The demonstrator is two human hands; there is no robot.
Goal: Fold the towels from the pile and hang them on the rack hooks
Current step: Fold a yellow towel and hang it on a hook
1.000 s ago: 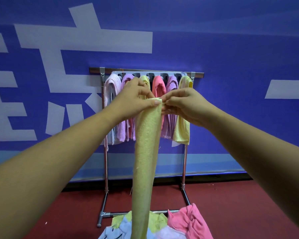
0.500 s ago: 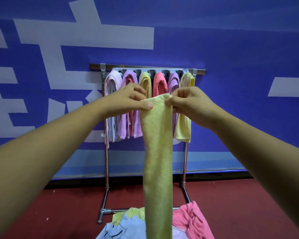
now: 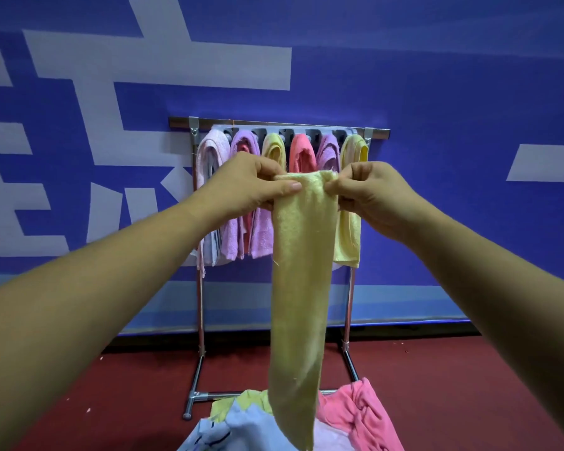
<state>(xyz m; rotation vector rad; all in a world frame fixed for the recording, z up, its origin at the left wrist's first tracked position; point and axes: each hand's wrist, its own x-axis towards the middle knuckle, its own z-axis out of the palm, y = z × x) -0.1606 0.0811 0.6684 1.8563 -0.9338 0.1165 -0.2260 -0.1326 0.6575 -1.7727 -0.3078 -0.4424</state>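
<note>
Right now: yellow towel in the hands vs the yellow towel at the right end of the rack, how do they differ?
The held yellow towel is pinched at its top edge by the left hand and the right hand; the rack-end yellow towel hangs on the rack. The held one hangs as one long strip down to the pile; the hung one is doubled over and ends higher. Both are pale yellow terry.

Blue wall [image 3: 437, 76] bearing large white character strokes [image 3: 163, 65], with a paler blue band [image 3: 79, 307] along its base; dark red floor [image 3: 437, 385] below, scattered with small pale specks, possibly lint, near the left foreground
</note>
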